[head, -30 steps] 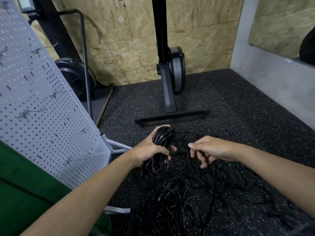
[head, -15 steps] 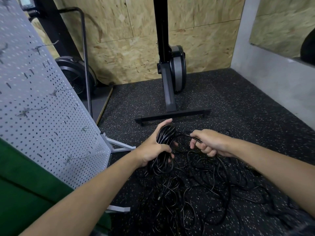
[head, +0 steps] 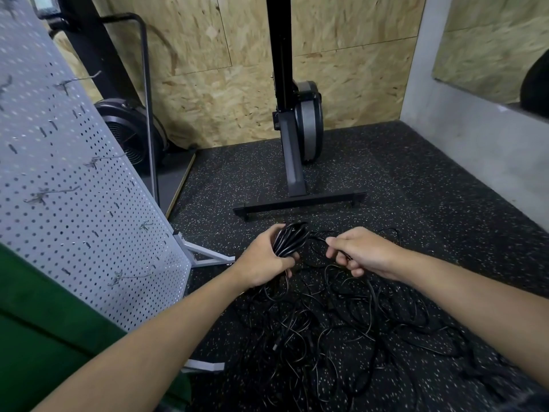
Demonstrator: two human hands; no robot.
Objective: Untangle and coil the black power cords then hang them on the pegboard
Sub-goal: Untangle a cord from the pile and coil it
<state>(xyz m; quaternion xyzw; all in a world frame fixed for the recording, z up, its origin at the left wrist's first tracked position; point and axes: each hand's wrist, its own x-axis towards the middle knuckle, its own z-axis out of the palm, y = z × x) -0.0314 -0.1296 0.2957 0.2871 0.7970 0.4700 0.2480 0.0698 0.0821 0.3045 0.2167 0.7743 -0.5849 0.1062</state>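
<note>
Right hand [head: 365,252]: raised off the tangle since a second ago, fingers now curled round a single strand [head: 316,237] where they earlier pointed down into the pile. Left hand [head: 264,261]: position unchanged.

Coil [head: 289,237]: several black loops bunched together, gripped in the left hand, thumb over the front, held above the floor. The strand runs from it across a short gap to the right hand.

Black power cords [head: 341,328]: loose, overlapping loops spread on the floor below and between both forearms, trailing toward the lower right.

Floor [head: 416,188]: black rubber with pale flecks.

Pegboard [head: 74,203]: pale grey, perforated, standing at left on a metal foot, near the left hand. Hooks [head: 52,194] project from it; none carries a cord.

Exercise machine [head: 297,144]: black, upright, crossbar base just beyond the hands.

Chipboard wall [head: 237,84]: behind the machine.

Green surface [head: 35,337]: lower left, in front of the pegboard.
</note>
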